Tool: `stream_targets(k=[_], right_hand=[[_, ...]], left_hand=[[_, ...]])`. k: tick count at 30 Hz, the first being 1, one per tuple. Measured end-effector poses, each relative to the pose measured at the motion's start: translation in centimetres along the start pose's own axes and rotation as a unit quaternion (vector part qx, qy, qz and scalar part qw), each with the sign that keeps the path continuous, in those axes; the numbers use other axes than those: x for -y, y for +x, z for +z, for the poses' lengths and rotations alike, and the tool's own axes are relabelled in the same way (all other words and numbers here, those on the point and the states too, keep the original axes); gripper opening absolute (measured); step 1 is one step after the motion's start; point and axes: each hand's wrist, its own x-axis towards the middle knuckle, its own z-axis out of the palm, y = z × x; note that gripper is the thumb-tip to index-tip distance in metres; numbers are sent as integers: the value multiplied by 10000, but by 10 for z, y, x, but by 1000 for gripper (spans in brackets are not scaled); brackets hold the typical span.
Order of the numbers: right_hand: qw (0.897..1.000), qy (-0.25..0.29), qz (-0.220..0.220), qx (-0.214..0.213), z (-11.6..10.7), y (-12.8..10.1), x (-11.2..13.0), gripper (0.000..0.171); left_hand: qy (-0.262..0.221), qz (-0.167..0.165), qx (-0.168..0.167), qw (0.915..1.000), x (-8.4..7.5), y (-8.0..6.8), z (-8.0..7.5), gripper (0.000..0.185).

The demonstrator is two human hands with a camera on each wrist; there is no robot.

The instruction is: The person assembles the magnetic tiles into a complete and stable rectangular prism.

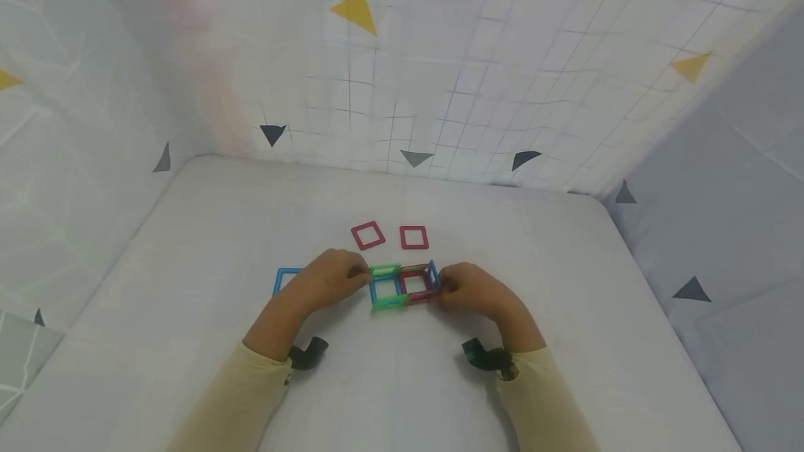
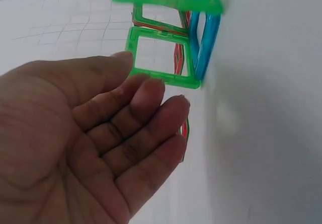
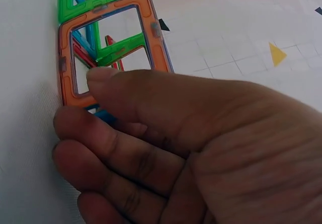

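Note:
Open-frame square magnetic tiles form a low two-cell structure on the table between the hands. Flat blue (image 1: 373, 291) and red (image 1: 404, 284) tiles make its base, with green tiles (image 1: 391, 303) and orange-red tiles (image 3: 65, 73) standing as long sides. A blue tile (image 1: 434, 276) stands across the right end. My left hand (image 1: 333, 276) pinches the far green tile (image 2: 166, 78) near its left corner between thumb and index finger. At the right end, my right hand (image 1: 470, 288) pinches the standing blue tile, whose grip is partly hidden by the thumb.
Two loose red square tiles, a tilted one (image 1: 355, 237) and a straighter one (image 1: 414, 247), lie beyond the structure. A blue tile (image 1: 278, 281) lies partly under the left forearm. White cloth walls (image 1: 427, 54) with triangles enclose the pale table (image 1: 402, 382).

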Motion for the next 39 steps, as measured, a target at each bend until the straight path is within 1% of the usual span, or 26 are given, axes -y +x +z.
stream_targets(k=[4, 10, 13, 17, 19, 23, 26, 28, 31, 34, 39], right_hand=[[9998, -31, -92, 151, 0, 0, -1, 17], [9989, 156, -235, 377, 2, 2, -5, 20], [9985, 220, -252, 431, 3, 4, -8, 21], [9986, 251, -170, 426, 5, 7, -11, 23], [9985, 298, -119, 436, 5, 7, -12, 24], [9986, 280, -110, 424, 5, 8, -12, 26], [9988, 228, -133, 414, 5, 8, -12, 26], [9989, 201, -145, 408, 5, 8, -13, 27], [9989, 209, -136, 401, 5, 9, -14, 28], [9989, 221, -108, 400, 5, 9, -15, 28], [9988, 200, -165, 425, 4, 9, -13, 28]], left_hand=[[-17, 11, -68, 10000, 0, 0, 2, 32], [-4, 28, -85, 10000, 0, 1, 4, 35], [-17, -50, -56, 10000, 1, 1, 4, 35], [99, -277, 13, 9996, 4, 1, 2, 40], [250, -374, 22, 9990, 7, 0, -1, 44], [734, -412, -12, 9965, 14, -4, -11, 54], [940, -552, 85, 9940, 20, -9, -21, 60], [954, -753, 218, 9924, 25, -12, -27, 62], [981, -929, 370, 9901, 31, -14, -33, 60], [982, -974, 415, 9895, 36, -15, -36, 58], [1011, -958, 367, 9896, 46, -19, -42, 57]])
